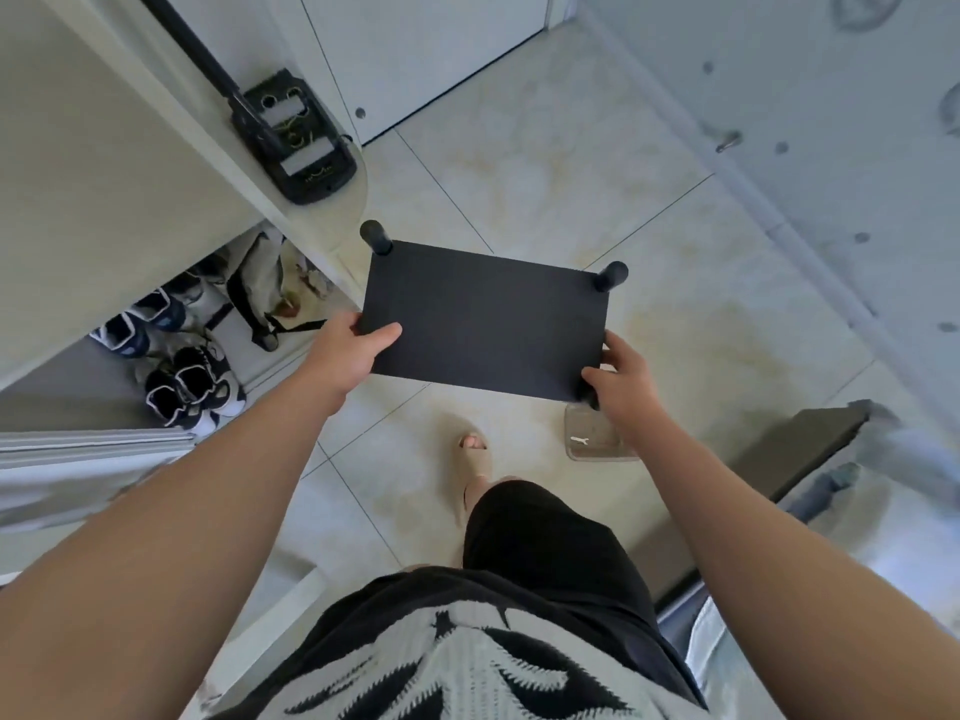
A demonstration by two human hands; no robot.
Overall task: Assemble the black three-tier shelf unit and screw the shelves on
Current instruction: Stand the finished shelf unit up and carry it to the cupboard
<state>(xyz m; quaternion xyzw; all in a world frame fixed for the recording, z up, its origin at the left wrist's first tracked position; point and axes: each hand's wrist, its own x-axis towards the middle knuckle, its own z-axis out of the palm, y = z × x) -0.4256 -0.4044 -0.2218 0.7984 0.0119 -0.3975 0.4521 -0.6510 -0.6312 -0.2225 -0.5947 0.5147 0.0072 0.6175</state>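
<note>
Between left grip (pixel 349 350) and right grip (pixel 621 387), near edge of black shelf (pixel 483 314).

Matt black shelf panel (pixel 485 314); glossy pale floor tiles (pixel 571 163); knitted top (pixel 467 667).

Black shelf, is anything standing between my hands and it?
Nothing visible: the left hand grips the black shelf at its near left corner, the right hand at its near right corner.

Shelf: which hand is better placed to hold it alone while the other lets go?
Probably the right. The right hand curls round the near corner of the shelf, seemingly round a post there; the left hand only pinches the edge, thumb on top.
</note>
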